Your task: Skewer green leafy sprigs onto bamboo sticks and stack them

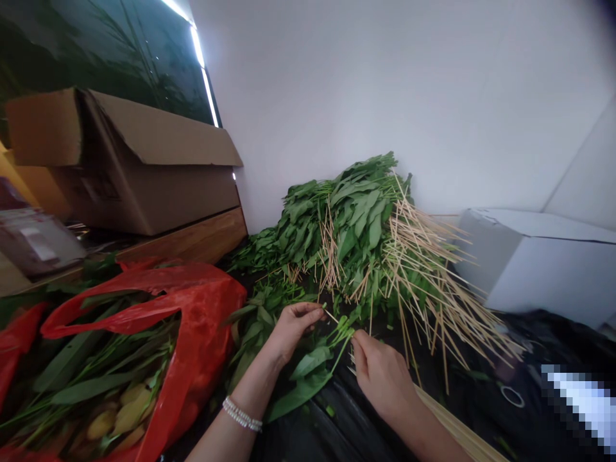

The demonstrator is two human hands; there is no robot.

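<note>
At the middle of the view, my left hand [299, 326] is closed in a pinch on the tip of a thin wooden skewer [331, 315]. My right hand [382, 369] pinches a small bunch of green leafy stems [342, 331], where the skewer meets them; its fingertips are partly hidden. Broad leaves [308, 378] of this bunch hang down between my hands. Just beyond lies a large heap of leafy greens [360, 205] with many skewers [433, 276] sticking out to the right. A bundle of bare skewers [455, 423] lies under my right forearm.
On the left, a red plastic bag [206, 321] stands open, holding long leaves and yellowish pieces. Behind it an open cardboard box [178, 186] rests on a wooden surface. A white box [548, 263] stands at right. Black plastic sheeting [346, 423] covers the work surface; a white wall rises behind.
</note>
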